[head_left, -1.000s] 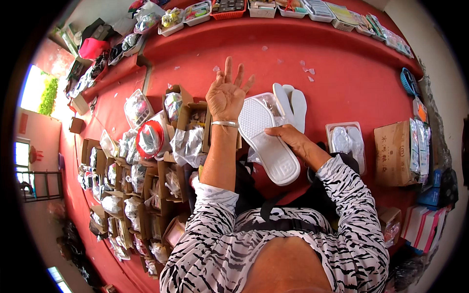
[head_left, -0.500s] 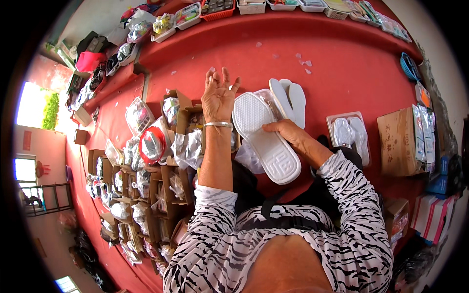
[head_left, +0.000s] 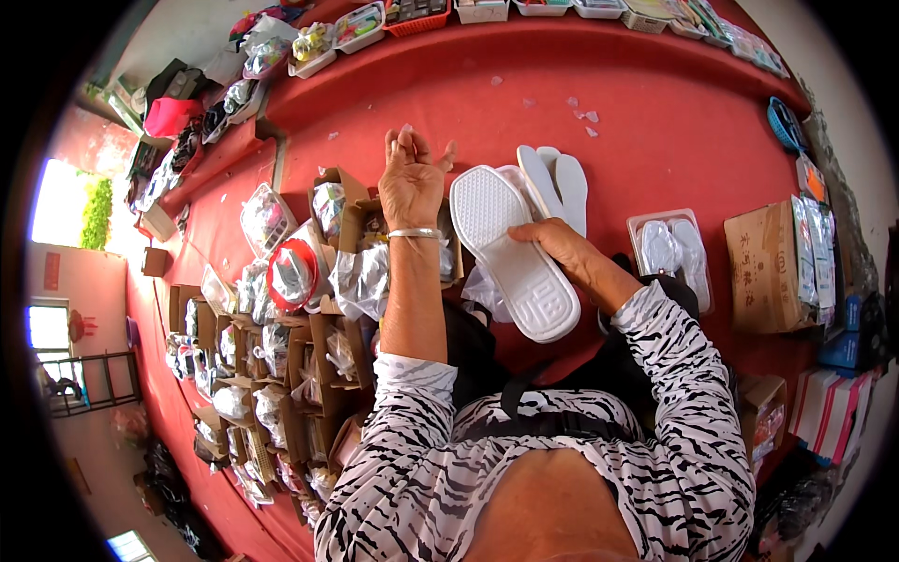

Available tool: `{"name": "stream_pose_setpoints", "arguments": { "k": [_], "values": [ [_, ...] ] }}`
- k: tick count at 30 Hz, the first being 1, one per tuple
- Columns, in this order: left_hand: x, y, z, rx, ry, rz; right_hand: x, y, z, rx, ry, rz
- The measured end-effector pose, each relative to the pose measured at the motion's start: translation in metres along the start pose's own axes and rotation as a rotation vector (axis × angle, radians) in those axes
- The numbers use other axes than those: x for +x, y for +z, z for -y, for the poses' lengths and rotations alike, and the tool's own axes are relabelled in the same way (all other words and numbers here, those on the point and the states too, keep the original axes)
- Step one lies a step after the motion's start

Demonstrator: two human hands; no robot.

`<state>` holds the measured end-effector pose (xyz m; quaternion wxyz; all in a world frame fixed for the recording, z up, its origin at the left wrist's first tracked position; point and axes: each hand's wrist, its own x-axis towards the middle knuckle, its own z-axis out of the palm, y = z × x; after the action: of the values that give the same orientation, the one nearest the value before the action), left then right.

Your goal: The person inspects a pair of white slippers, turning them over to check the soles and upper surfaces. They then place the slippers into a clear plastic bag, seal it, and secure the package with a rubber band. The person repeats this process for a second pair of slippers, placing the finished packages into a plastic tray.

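Note:
My right hand (head_left: 552,245) grips a white shoe sole (head_left: 501,220) by its middle, thumb lying on top. The sole faces up, with a dotted forefoot and a raised pattern at the heel. My left hand (head_left: 413,192) is held up to its left, palm upward, fingers half curled and the thumb apart; I see nothing in it. Just beyond the sole, several slim white insoles (head_left: 569,192) stand fanned out, partly hidden behind it. White soles (head_left: 688,253) also lie in a clear plastic tray (head_left: 704,298) to the right.
On the left are many cardboard boxes (head_left: 325,373) with bagged goods and a red-rimmed tub (head_left: 280,281). A large cardboard box (head_left: 757,272) stands at the right. Baskets and trays line the red ledge (head_left: 524,51) at the back. Small scraps (head_left: 586,115) dot the red floor.
The fingers of my left hand have curled inward. My right hand has shifted the sole slightly upward and to the right.

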<state>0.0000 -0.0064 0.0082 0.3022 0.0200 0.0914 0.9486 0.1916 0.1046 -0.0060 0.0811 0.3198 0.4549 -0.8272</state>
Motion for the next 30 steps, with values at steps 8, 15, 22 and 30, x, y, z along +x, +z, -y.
{"name": "stream_pose_setpoints", "arguments": {
  "k": [8, 15, 22, 30],
  "values": [
    [0.000, 0.005, 0.001, 0.002, 0.008, -0.030, -0.005, 0.003, 0.005, 0.016, 0.012, -0.023],
    [0.000, 0.005, -0.001, 0.006, 0.020, 0.019, -0.006, 0.000, 0.009, 0.037, -0.022, -0.111],
    [0.006, 0.000, -0.005, -0.018, 0.056, 0.069, -0.007, -0.001, 0.010, 0.102, -0.038, -0.091],
    [0.006, -0.003, -0.003, -0.030, 0.026, 0.099, 0.008, -0.016, 0.008, 0.154, -0.063, -0.068]
  ]
}}
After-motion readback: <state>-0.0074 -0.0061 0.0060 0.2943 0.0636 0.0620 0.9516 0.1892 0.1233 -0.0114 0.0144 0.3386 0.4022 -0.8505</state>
